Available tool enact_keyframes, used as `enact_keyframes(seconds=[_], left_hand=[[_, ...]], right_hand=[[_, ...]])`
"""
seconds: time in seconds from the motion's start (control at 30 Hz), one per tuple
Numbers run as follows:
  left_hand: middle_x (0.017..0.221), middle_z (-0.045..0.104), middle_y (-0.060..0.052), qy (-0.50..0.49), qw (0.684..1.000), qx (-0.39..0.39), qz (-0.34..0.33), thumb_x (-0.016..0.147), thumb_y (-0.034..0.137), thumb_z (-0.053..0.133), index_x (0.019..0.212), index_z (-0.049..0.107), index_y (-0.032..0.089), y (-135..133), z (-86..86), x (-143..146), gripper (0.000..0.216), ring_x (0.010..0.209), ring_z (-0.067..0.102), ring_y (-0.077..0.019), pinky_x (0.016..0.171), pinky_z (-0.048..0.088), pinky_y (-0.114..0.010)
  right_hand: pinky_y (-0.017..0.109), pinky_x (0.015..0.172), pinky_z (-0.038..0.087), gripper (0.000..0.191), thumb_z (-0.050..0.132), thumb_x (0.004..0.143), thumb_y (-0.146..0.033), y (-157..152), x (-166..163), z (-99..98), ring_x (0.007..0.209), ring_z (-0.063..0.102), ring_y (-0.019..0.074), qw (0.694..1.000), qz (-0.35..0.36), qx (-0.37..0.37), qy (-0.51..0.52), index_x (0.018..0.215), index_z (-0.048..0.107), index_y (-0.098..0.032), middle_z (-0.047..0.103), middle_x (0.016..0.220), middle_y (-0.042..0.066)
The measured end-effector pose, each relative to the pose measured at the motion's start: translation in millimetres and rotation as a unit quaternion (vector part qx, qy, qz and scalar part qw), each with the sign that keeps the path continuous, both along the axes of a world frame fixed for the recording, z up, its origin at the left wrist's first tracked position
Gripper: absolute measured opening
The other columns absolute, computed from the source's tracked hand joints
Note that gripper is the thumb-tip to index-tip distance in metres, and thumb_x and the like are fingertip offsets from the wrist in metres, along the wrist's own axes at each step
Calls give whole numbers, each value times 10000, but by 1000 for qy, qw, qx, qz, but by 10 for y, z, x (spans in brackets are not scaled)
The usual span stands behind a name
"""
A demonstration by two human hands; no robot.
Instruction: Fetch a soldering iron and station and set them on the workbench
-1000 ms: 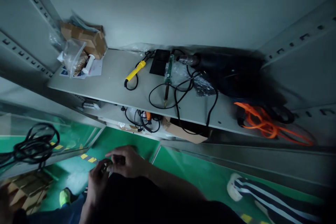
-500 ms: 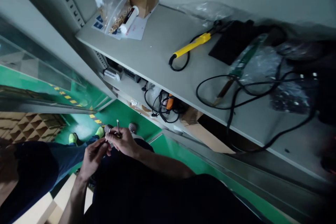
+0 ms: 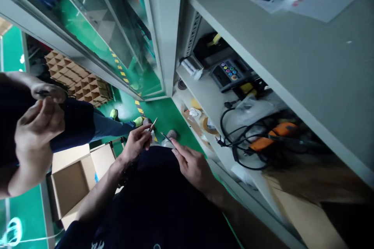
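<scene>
My left hand (image 3: 136, 142) is closed in a pinch on a thin pointed metal tip (image 3: 154, 123), which sticks up past the fingers. To its right, my right hand (image 3: 191, 161) grips a slim metal rod (image 3: 166, 137) between thumb and fingers, its free end aimed up and left. The rod's rear part is hidden in the palm. The two hands are apart, held in front of my dark shirt above the green floor. Both pieces are too small to identify fully.
At the right stands a cabinet with a grey shelf (image 3: 280, 74). Below lie a device with coloured buttons (image 3: 229, 72), black cables and an orange tool (image 3: 273, 136). At the left, a co-worker's hands (image 3: 41, 128) hold something dark. An open cardboard box (image 3: 70, 186) sits below them.
The view has swung left, bringing the co-worker's hands and the open box into sight. My hands, close together before, have moved apart, each with a thin metal piece.
</scene>
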State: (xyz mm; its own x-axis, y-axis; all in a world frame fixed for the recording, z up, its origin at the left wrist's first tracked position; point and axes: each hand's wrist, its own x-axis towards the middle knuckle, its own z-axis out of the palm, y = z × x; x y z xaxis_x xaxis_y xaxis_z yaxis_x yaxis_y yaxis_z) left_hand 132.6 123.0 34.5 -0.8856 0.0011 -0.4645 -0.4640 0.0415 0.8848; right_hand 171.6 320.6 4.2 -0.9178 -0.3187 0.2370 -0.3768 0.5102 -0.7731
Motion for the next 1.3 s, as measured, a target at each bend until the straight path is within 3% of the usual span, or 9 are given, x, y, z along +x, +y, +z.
enact_keyframes(seconds=[0.13, 0.33, 0.5, 0.67, 0.8, 0.93, 1.07, 1.2, 1.3], left_hand=[[544, 565, 44, 8, 1000, 17, -13, 750, 477, 692, 1053, 645, 86, 76, 50, 5, 496, 399, 457, -62, 423, 337, -213], [548, 569, 43, 6, 999, 33, -22, 772, 461, 688, 1047, 642, 74, 141, 74, -22, 477, 404, 452, -55, 427, 344, -204], [560, 577, 35, -1, 999, 32, -25, 777, 464, 688, 1055, 645, 80, 165, 49, -41, 476, 403, 454, -57, 432, 349, -206], [554, 557, 35, 1, 999, 0, -35, 805, 447, 650, 1117, 636, 66, 217, 49, -64, 493, 412, 445, -64, 438, 356, -209], [560, 528, 38, 19, 993, -100, -51, 819, 386, 615, 1166, 649, 75, 214, 30, 43, 467, 457, 426, -69, 442, 343, -196], [590, 551, 26, 35, 973, -220, -56, 789, 359, 605, 1200, 640, 63, 133, -31, 173, 508, 471, 442, -82, 458, 378, -204], [559, 526, 31, 30, 956, -273, -104, 787, 372, 570, 1222, 625, 33, 64, -45, 252, 555, 470, 446, -95, 462, 394, -209], [537, 522, 39, 13, 939, -326, -108, 770, 370, 575, 1235, 618, 31, -26, -30, 346, 577, 446, 449, -91, 447, 393, -198], [545, 538, 34, 3, 929, -350, -121, 758, 361, 575, 1239, 618, 34, -103, -39, 389, 583, 449, 466, -93, 457, 409, -194]], right_hand=[[268, 577, 479, 360, 381, 982, -228, -38, -96, 44, 591, 610, 163, 998, -20, 52, 35, 1217, 621, -99, 638, 662, 57], [256, 598, 477, 361, 370, 989, -217, -20, -153, 32, 632, 632, 155, 998, -14, 58, 28, 1209, 620, -80, 673, 730, 74], [263, 556, 445, 345, 388, 984, -207, 22, -170, 31, 581, 600, 147, 995, -24, 82, 47, 1195, 634, -89, 636, 660, 50], [271, 494, 395, 347, 445, 927, -114, 47, -148, 34, 524, 531, 133, 980, -47, 174, 85, 1216, 637, -112, 588, 628, 44], [274, 483, 374, 423, 460, 872, -60, 30, -88, 110, 539, 552, 146, 967, -46, 244, 64, 1266, 603, -125, 612, 673, 62], [264, 561, 440, 418, 501, 893, -182, -4, -46, 221, 645, 620, 165, 976, 14, 211, -59, 1305, 556, -141, 664, 780, 71], [304, 563, 455, 487, 487, 867, -159, -81, 11, 221, 682, 632, 202, 966, 32, 228, -118, 1352, 496, -113, 684, 945, 125], [298, 553, 444, 519, 495, 880, -247, -196, 84, 114, 670, 637, 211, 970, 67, 143, -183, 1393, 469, -174, 707, 865, 79], [280, 585, 436, 476, 491, 895, -237, -267, 140, 10, 688, 642, 201, 973, 55, 80, -210, 1370, 509, -213, 715, 829, 61]])
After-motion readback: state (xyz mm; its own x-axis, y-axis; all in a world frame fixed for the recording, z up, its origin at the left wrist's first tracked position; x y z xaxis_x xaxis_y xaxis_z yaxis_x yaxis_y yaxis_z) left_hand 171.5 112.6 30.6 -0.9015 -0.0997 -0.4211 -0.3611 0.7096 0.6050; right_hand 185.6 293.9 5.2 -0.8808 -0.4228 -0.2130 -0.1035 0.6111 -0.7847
